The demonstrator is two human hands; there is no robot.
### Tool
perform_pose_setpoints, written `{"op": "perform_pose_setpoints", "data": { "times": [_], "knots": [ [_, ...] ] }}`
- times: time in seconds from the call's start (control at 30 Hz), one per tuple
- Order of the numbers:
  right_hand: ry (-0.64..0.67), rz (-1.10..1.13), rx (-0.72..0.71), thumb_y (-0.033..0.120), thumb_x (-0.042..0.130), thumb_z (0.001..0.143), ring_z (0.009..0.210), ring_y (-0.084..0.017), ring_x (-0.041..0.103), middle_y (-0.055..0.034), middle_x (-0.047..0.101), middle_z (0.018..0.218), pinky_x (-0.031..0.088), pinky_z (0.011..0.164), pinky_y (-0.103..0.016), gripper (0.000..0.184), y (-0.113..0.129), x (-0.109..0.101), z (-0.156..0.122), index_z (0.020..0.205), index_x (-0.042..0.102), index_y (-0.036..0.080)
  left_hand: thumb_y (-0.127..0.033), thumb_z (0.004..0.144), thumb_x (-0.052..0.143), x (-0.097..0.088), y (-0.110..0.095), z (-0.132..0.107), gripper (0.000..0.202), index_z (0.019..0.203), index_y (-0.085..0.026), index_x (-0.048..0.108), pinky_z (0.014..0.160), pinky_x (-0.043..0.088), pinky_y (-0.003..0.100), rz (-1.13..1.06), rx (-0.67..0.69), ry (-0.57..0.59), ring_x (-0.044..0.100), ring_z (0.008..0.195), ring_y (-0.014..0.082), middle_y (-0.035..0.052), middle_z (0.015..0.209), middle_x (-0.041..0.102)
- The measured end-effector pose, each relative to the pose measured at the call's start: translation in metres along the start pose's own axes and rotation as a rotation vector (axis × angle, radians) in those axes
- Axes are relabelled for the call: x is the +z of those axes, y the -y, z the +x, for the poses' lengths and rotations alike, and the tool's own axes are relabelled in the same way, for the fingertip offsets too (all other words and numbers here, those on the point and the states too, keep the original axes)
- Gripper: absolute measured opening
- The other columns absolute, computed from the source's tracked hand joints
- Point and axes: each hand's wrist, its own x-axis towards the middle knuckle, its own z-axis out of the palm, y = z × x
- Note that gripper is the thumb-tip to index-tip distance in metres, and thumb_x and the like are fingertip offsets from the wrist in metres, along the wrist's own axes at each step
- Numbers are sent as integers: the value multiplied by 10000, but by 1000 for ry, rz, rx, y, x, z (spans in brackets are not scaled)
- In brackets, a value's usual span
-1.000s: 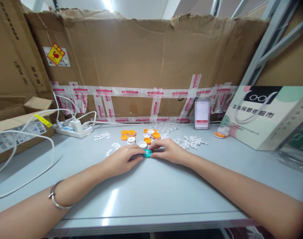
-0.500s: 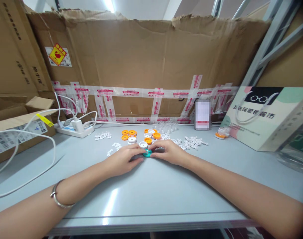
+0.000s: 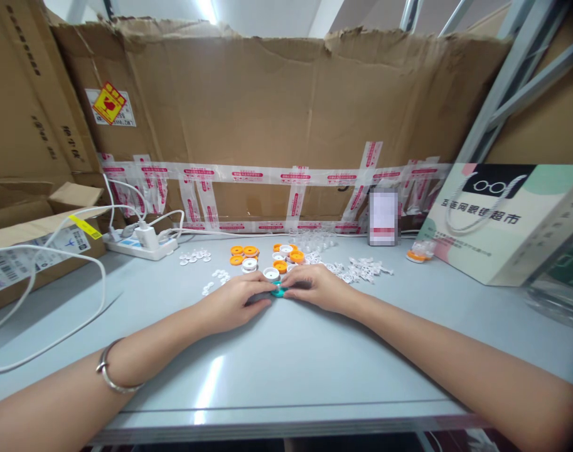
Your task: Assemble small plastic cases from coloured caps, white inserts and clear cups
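Note:
Both my hands meet over a small teal round cap [image 3: 277, 290] on the grey table [image 3: 286, 358]. My left hand [image 3: 232, 301] pinches it from the left with closed fingers, and my right hand [image 3: 317, 287] presses on it from the right, fingertips together. The cap is mostly covered by my fingers. Just behind it lie several orange caps [image 3: 243, 253] and white caps [image 3: 270, 274]. Small clear plastic pieces [image 3: 361, 269] are scattered to the right of my right hand. A metal bangle [image 3: 108, 376] is on my left wrist.
A cardboard wall [image 3: 277, 125] with taped seams stands behind the table. A white power strip [image 3: 140, 246] with cables lies at the back left beside cardboard boxes [image 3: 27, 245]. A printed paper bag [image 3: 498, 220] lies at the right. Small white discs [image 3: 194, 256] dot the left middle.
My fingers have closed in further over the teal cap, so less of it shows now. Both arms stay in the same place.

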Motion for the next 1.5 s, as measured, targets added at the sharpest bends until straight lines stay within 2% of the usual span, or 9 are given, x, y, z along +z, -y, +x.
{"op": "perform_pose_setpoints", "data": {
  "times": [0.3, 0.77, 0.87, 0.97, 1.03, 1.1, 1.23, 1.33, 1.5],
  "knots": [
    [12, -51, -24, 222, 595, 781, 860, -169, 624, -84, 673, 930, 480, 808, -311, 114, 0, 0, 0, 817, 685, 162, -220, 881, 433, -2, -3, 0, 321, 1179, -248, 549, 814, 438, 287, 36, -34, 41, 551, 914, 173, 64, 1006, 578],
    [65, -119, -16, 184, 562, 799, 864, -173, 597, -88, 638, 940, 475, 795, -323, 104, 5, 0, 0, 803, 663, 162, -200, 886, 401, 1, -5, -1, 284, 1108, -203, 577, 806, 443, 287, 81, 21, 37, 540, 902, 174, 76, 988, 566],
    [72, -95, -36, 201, 567, 796, 864, -175, 600, -89, 651, 937, 469, 801, -326, 112, 6, -3, 0, 831, 665, 158, -192, 873, 425, 0, -7, 1, 271, 1096, -203, 580, 819, 444, 274, 63, 35, 5, 544, 922, 165, 74, 1014, 565],
    [39, -41, -36, 231, 595, 780, 864, -174, 602, -73, 664, 932, 460, 811, -326, 112, 6, -6, -1, 846, 665, 174, -207, 864, 445, -13, 0, 3, 253, 1069, -198, 594, 860, 430, 282, 77, 38, -134, 541, 969, 168, 76, 1045, 573],
    [11, 3, -17, 251, 605, 774, 861, -171, 603, -62, 667, 928, 458, 809, -319, 120, 6, -8, -1, 852, 666, 183, -220, 863, 427, -30, 11, 2, 246, 1013, -178, 617, 838, 436, 286, 126, -21, -213, 559, 939, 171, 79, 1012, 596],
    [-2, 38, 10, 267, 606, 774, 858, -171, 603, -59, 670, 920, 457, 804, -312, 131, 6, -9, -1, 851, 667, 181, -227, 843, 422, -51, 27, -4, 245, 921, -167, 646, 728, 453, 267, 223, -166, -172, 585, 800, 163, 71, 902, 624],
    [-3, 51, 51, 270, 599, 777, 857, -174, 603, -55, 676, 902, 451, 818, -315, 130, 7, -12, 0, 835, 670, 177, -214, 729, 489, -83, 58, -19, 189, 789, -180, 665, 655, 437, 243, 351, -504, 104, 599, 727, 176, 47, 806, 667],
    [13, 46, 69, 263, 584, 787, 860, -175, 600, -50, 677, 907, 450, 820, -323, 133, 9, -12, 0, 849, 670, 183, -303, 706, 521, -85, 70, -24, 222, 823, -181, 664, 622, 425, 222, 252, -584, 210, 598, 710, 170, 32, 787, 675],
    [30, 57, 79, 271, 572, 795, 854, -175, 598, -49, 673, 911, 448, 813, -322, 146, 8, -12, -1, 856, 668, 179, -404, 675, 549, -70, 76, -20, 308, 840, -166, 651, 619, 432, 221, 143, -614, 162, 608, 729, 179, 40, 824, 683]
  ]
}}
